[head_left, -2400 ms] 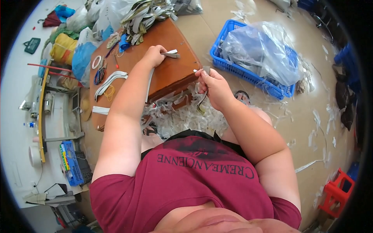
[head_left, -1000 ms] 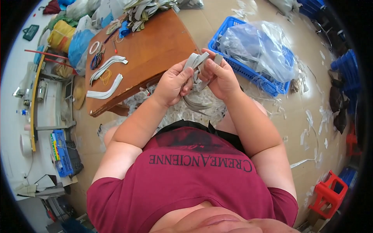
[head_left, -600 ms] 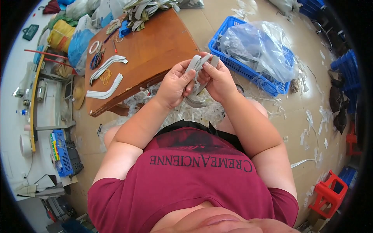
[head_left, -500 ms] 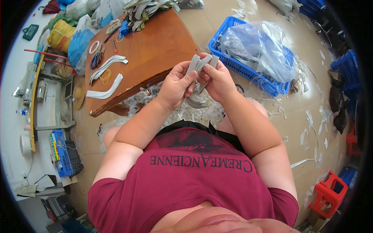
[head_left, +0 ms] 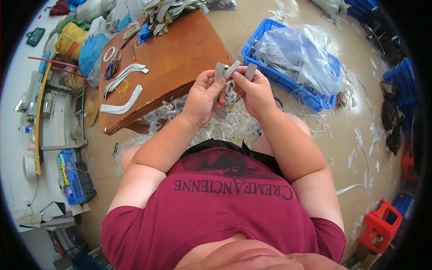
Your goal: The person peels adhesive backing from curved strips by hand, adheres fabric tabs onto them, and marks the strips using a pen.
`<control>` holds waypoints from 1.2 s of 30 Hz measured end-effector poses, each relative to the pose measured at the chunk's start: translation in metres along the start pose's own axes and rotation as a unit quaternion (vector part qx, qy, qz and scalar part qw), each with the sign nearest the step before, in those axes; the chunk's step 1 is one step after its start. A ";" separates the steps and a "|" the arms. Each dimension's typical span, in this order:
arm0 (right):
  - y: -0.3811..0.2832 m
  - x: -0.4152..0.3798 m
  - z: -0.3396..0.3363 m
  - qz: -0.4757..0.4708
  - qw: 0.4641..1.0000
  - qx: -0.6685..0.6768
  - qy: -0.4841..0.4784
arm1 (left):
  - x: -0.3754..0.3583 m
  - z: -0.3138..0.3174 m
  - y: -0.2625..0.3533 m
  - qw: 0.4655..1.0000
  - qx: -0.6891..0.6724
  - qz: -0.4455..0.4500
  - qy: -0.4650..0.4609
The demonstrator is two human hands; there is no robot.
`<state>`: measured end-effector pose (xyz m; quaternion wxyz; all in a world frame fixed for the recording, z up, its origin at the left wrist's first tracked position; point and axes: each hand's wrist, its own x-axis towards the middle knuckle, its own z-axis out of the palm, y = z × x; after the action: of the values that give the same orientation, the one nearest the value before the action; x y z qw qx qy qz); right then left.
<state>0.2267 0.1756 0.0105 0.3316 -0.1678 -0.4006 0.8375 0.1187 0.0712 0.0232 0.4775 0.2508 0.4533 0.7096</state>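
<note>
Both hands are raised between my lap and the near right corner of a brown wooden table [head_left: 180, 58]. My left hand [head_left: 202, 96] is closed, thumb pressed on a grey fabric strip [head_left: 219, 72] whose end sticks up past the fingers. My right hand [head_left: 257, 92] pinches another grey strip [head_left: 251, 71], its end also upright. A third strip end [head_left: 232, 69] slants up between the hands. Below the fingers the strips hang in a loop. On the table's left lie two stacks of pale curved strips [head_left: 122, 102], beside a loop of yellow cord [head_left: 122, 89].
A blue basket [head_left: 288, 83] holding a clear plastic bag stands on the floor at the right. White scraps [head_left: 207, 121] heap below my hands. Tape, scissors [head_left: 112, 67] and a strip bundle [head_left: 168, 13] are on the table. A red stool [head_left: 380, 225] stands lower right.
The strip ends between my hands have spread apart, with a gap showing between them. My right hand has shifted slightly to the right; the left has barely moved.
</note>
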 end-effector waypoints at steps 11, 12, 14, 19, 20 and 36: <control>-0.004 0.001 -0.006 -0.016 0.995 -0.098 0.028 | -0.003 0.009 0.006 0.997 0.026 0.008 0.076; -0.005 0.001 -0.007 -0.019 0.992 -0.121 0.036 | -0.002 0.005 0.005 0.996 0.027 0.015 0.081; -0.010 0.000 -0.004 -0.038 0.988 -0.144 0.044 | 0.003 -0.007 0.007 0.995 0.028 0.031 0.092; -0.005 0.003 -0.012 -0.068 0.970 -0.229 0.039 | 0.001 -0.017 0.031 0.997 0.074 0.003 0.022; -0.003 0.003 -0.011 -0.071 0.973 -0.219 0.025 | -0.001 -0.012 0.032 0.997 0.077 -0.018 0.005; 0.001 -0.001 -0.009 -0.080 0.984 -0.146 -0.060 | 0.006 -0.012 0.003 0.998 -0.039 -0.058 -0.003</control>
<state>0.2320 0.1795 0.0047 0.3449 -0.1312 -0.5498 0.7494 0.1053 0.0710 0.0194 0.5289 0.2077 0.4376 0.6968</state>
